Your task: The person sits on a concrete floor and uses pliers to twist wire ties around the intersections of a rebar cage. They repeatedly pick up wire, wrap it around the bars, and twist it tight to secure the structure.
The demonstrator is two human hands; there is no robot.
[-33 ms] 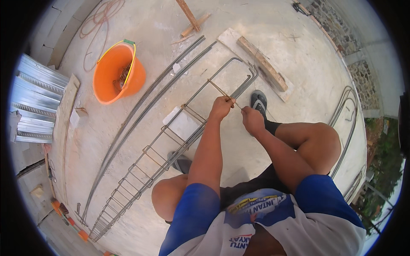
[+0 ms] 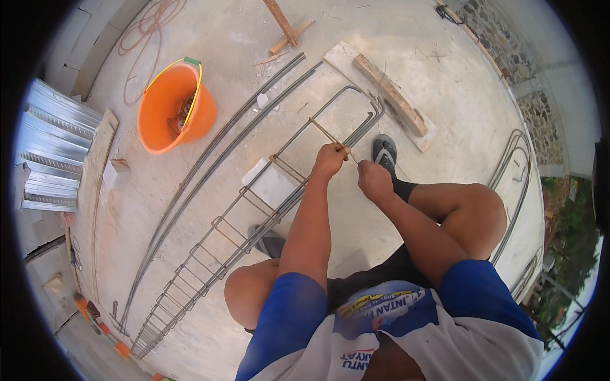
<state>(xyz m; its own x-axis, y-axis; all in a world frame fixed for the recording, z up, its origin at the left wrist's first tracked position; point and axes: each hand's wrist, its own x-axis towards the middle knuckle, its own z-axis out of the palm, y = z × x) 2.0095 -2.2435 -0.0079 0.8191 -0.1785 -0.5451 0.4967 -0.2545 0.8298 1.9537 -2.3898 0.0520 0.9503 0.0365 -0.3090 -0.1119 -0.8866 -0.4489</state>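
Observation:
A long rebar cage [image 2: 216, 222] of steel bars and square stirrups runs from far lower left to between my feet, its hooked bar ends at the top. My left hand [image 2: 329, 161] is closed at the corner of a stirrup [image 2: 324, 131] near those ends, against the long bars. Just to its right, my right hand [image 2: 375, 180] is closed in a fist. A thin wire [image 2: 353, 157] spans the small gap between the hands; what lies inside the right fist is hidden. Under the cage sits a pale block [image 2: 272, 184].
An orange bucket [image 2: 206, 114] with a yellow handle holds rusty wire pieces. Two pairs of long bars [image 2: 216, 143] lie left of the cage. A wooden beam [image 2: 391, 95] rests on a board ahead, and bent bars [image 2: 518, 190] lie at right. Corrugated metal sheets [image 2: 54, 152] stand far left.

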